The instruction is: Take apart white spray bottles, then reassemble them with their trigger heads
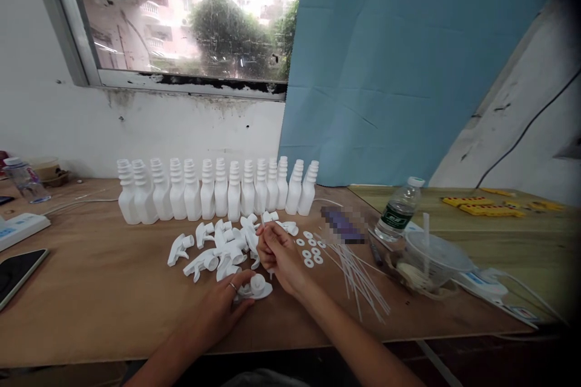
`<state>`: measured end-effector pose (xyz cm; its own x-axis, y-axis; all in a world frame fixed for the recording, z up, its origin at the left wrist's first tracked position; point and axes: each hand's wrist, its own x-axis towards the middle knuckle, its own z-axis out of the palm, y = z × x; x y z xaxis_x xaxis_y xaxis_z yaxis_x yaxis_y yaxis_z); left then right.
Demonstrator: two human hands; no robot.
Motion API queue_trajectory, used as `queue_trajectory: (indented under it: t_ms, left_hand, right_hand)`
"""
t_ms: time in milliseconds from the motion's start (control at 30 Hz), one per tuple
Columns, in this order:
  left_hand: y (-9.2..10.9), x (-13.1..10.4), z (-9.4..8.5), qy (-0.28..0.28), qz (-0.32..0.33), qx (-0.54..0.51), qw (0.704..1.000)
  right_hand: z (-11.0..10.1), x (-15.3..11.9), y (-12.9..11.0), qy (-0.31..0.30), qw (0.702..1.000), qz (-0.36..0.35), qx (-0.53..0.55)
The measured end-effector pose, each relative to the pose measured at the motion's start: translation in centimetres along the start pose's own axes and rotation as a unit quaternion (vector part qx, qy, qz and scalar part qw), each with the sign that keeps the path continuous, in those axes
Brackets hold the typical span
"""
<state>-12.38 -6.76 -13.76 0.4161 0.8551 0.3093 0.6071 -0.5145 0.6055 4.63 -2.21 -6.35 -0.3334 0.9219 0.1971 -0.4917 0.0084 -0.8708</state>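
My left hand [227, 302] is closed around a white trigger spray head [258, 285], its round collar facing up, low over the table. Just above and to the right, my right hand [278, 254] pinches what looks like a thin white tube [271, 275]; the fist hides most of it. Beyond both hands lies a loose pile of white spray heads [222, 244]. White ring washers [308, 254] are scattered to the right of my right hand. A fanned bundle of thin white tubes [358, 278] rests further right.
A row of white bottles [211, 190] without tops stands along the wall. On the right are a water bottle [399, 211], a lidded plastic cup [436, 257], a dark pen [376, 252] and a power strip [481, 287]. A phone [20, 272] lies at the left edge.
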Motion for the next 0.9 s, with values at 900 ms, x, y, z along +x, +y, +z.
queue_trajectory:
  t_ms: [900]
  left_hand:
    - [-0.4,0.0,0.5,0.018,-0.005,0.028,0.999]
  right_hand:
    - [0.6,0.3,4.2,-0.003,0.998,0.007,0.055]
